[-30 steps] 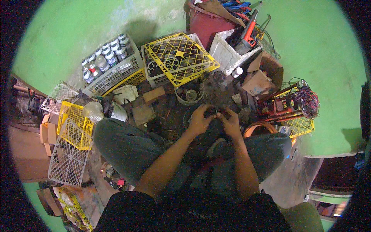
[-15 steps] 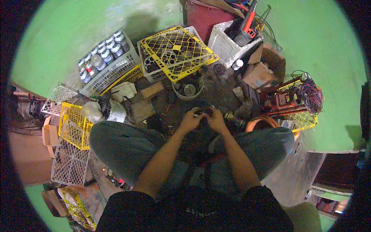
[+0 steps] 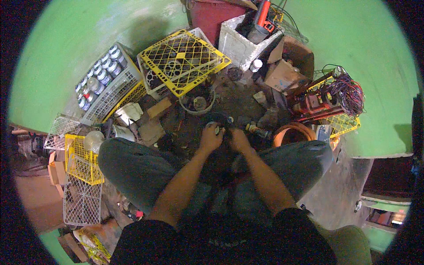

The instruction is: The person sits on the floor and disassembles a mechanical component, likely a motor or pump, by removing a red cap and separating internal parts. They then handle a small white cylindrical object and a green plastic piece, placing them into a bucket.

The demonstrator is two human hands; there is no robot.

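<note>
My left hand (image 3: 211,136) has its fingers curled round a small pale object (image 3: 217,130) that is too small to name. My right hand (image 3: 239,138) is close beside it at the dark area between my bent knees; its fingertips are in shadow, and what they hold I cannot make out. Just beyond my hands are a round pail (image 3: 211,95) with things inside and some small metal parts (image 3: 255,129) on the dirty floor. An orange ring-shaped object (image 3: 281,134) lies near my right knee.
A crate of spray cans (image 3: 95,100) and a yellow lattice crate (image 3: 202,55) stand ahead, with a white foam box (image 3: 234,35), red bin (image 3: 207,22) and cardboard box (image 3: 282,77). A red metal frame with tangled wires (image 3: 309,104) is right; stacked crates (image 3: 81,150) are left.
My hands have drawn slightly apart from where they met, the left turning over a pale piece, the right lowering its fingers. The camera's view has swung, shifting most surroundings leftward.
</note>
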